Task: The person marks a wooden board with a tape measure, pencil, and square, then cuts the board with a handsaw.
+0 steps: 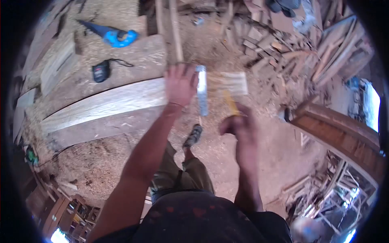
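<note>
**Sawdust everywhere, and a plank end under my palm**

Head view, looking down: scrap wood point(263, 40) litters the floor beyond, shavings cover the ground, and the wooden bench point(150, 50) carries my pale plank point(113, 95), running off to the left. My left hand point(180, 85) is palm-down over its right end, fingers beside an upright-looking metal strip point(201, 91); whether they grip it, I cannot tell. And the right hand point(239, 123), blurred, is closed around a yellow tool point(231, 103), well clear of the plank!

Risks, as I judge them: ease that left palm and the plank could slide on loose dust; bump the strip and it could go crooked; swing the yellow tool carelessly and it could catch my fingers.

Around me: a black tape measure point(101, 72) just beyond the plank, a blue-handled saw point(117, 36) farther off. My own hand blocks the plank's end, hiding its edge.
</note>
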Motion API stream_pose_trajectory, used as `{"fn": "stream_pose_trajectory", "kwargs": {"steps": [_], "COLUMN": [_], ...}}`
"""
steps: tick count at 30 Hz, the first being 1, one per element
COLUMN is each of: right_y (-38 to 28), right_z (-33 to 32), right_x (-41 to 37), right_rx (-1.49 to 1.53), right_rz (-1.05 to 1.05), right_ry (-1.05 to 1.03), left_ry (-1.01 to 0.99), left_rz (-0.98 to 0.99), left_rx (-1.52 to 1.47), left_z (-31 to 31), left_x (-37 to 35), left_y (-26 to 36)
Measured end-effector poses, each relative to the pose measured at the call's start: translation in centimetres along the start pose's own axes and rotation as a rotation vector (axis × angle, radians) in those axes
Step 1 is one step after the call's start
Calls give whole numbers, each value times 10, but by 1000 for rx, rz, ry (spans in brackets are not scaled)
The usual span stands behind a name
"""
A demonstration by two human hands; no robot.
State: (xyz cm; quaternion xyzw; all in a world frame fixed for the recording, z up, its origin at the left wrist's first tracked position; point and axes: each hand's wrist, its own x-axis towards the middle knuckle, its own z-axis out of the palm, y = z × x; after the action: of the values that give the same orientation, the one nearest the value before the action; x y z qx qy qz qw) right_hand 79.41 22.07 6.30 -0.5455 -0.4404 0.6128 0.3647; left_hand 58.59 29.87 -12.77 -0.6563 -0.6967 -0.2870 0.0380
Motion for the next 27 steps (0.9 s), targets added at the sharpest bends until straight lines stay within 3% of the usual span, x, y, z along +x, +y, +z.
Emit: {"fn": "stream_pose_trajectory", "kwargs": {"steps": [1, 2, 4, 6, 8, 9, 10, 11, 14, 16, 17, 18, 20, 22, 23, 25, 27], "right_y": [-31, -50, -104, -135, -150, -156, -159, -163, -172, -178, -182, -186, -192, -196, -199, -202, -202], "right_z": [14, 18, 29, 50, 79, 94, 109, 124, 166, 193, 206, 219, 243, 268, 278, 299, 318], "right_x": [-7, -11, -24, -27, -15, -7, 2, 12, 35, 46, 54, 59, 72, 85, 92, 103, 116], "right_rx": [98, 261, 558, 698, 738, 747, 753, 750, 744, 728, 718, 707, 683, 653, 637, 612, 579], "right_rz": [-88, -298, -441, -516, -527, -523, -517, -511, -488, -468, -459, -449, -435, -421, -424, -417, -408], "right_ry": [82, 20, -149, -360, -493, -535, -568, -597, -653, -678, -685, -696, -713, -729, -734, -749, -748], "left_ry": [-29, -94, -121, 6, 220, 325, 272, 454, 367, 435, 370, 302, 437, 440, 352, -15, -341], "left_rz": [5, -14, 62, -33, -110, -165, -304, -447, -851, -906, -899, -888, -560, -269, -156, -34, 129], "left_rx": [-30, -9, -86, -222, -278, -157, -169, -228, 85, 293, 396, 498, 896, 819, 555, 5, 23], "left_z": [1, 3, 1, -28, -56, -91, -120, -125, -217, -245, -252, -261, -234, -234, -227, -208, -206], "left_x": [-3, -4, 2, 22, 40, 56, 66, 74, 106, 113, 112, 113, 96, 102, 97, 58, 46], "left_y": [-3, -6, -22, -58, -127, -163, -215, -283, -441, -516, -558, -570, -573, -510, -472, -381, -335]}}
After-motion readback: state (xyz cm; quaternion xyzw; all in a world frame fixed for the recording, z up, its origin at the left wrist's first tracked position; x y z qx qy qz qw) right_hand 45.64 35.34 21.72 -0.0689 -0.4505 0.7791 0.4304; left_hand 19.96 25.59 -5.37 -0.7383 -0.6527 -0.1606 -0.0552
